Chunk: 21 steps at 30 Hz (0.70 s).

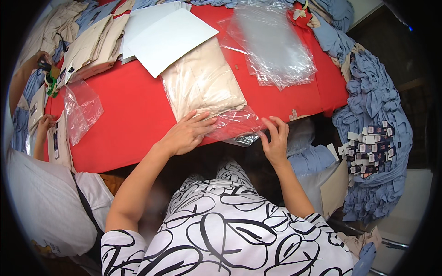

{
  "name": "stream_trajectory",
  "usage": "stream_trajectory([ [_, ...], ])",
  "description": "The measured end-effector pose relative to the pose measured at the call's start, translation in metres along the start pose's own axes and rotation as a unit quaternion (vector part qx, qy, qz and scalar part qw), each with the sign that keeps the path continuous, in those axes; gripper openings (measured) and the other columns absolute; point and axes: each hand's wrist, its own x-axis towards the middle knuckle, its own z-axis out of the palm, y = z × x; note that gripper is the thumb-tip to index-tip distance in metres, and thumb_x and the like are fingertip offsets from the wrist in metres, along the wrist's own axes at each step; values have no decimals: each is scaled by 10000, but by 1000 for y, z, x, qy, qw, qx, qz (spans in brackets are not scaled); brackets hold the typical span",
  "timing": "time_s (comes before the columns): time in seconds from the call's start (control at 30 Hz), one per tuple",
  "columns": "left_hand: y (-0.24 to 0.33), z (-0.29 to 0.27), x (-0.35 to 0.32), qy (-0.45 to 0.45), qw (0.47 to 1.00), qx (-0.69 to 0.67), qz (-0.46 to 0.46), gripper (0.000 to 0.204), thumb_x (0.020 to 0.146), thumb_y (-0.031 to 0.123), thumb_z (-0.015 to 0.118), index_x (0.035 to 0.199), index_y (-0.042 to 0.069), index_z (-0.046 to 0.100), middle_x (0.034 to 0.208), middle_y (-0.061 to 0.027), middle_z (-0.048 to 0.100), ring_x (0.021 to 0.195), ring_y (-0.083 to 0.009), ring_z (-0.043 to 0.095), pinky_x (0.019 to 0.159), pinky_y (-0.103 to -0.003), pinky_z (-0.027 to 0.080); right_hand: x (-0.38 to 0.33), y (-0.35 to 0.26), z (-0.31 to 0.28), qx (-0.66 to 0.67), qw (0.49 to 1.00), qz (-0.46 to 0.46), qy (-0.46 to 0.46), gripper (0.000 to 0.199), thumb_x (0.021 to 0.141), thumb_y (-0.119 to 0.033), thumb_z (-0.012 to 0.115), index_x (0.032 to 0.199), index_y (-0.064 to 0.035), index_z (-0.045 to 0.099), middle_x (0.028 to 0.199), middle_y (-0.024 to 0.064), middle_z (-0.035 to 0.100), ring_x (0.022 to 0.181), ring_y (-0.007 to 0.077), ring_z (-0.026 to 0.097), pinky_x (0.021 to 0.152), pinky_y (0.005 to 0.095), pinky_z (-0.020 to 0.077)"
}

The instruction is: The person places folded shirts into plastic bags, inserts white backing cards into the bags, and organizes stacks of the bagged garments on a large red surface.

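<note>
Already the folded beige garment (202, 85) sat inside its clear bag (230, 126) at twelve o'clock on the red table (129, 115), left hand (186, 133) pressing flat, right hand (276, 138) pinching the unsealed flap at three o'clock.

Tag pile (370, 149) print too small; co-worker's hand (40, 60) perhaps rim-cut.

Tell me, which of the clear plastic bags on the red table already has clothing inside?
The bag under the person's left hand, holding a folded cream garment. The pile of bags farther back and the bag at the table's left edge look empty.
</note>
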Motion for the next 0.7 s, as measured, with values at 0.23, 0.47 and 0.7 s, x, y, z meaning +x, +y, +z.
stream_trajectory([
  [0.23, 2, 4, 2, 9, 1000, -7, -27, 519, 937, 128, 443, 1455, 160, 465, 1557, -31, 376, 1476, -283, 247, 1231, -474, 119, -10, 22, -36, -3, 997, -24, 71, 155, 751, 16, 707, 863, -91, 694, 876, 24, 648, 893, 260, 563, 851, 382, 416],
  [0.47, 3, -2, 4, -2, 1000, 5, -23, 505, 950, 129, 436, 1454, 145, 463, 1557, -36, 373, 1478, -286, 238, 1233, -471, 114, -10, 15, -32, 21, 999, 42, 11, 208, 795, -40, 710, 993, -97, 675, 1059, 74, 627, 985, 312, 584, 893, 413, 420],
  [0.7, 4, 0, 2, 12, 999, 8, -28, 510, 934, 115, 451, 1443, 140, 475, 1550, -34, 387, 1477, -275, 244, 1232, -465, 122, 5, 21, -7, 1, 997, -74, -22, 151, 757, -5, 745, 895, -41, 697, 981, 93, 607, 866, 260, 564, 809, 373, 460],
])
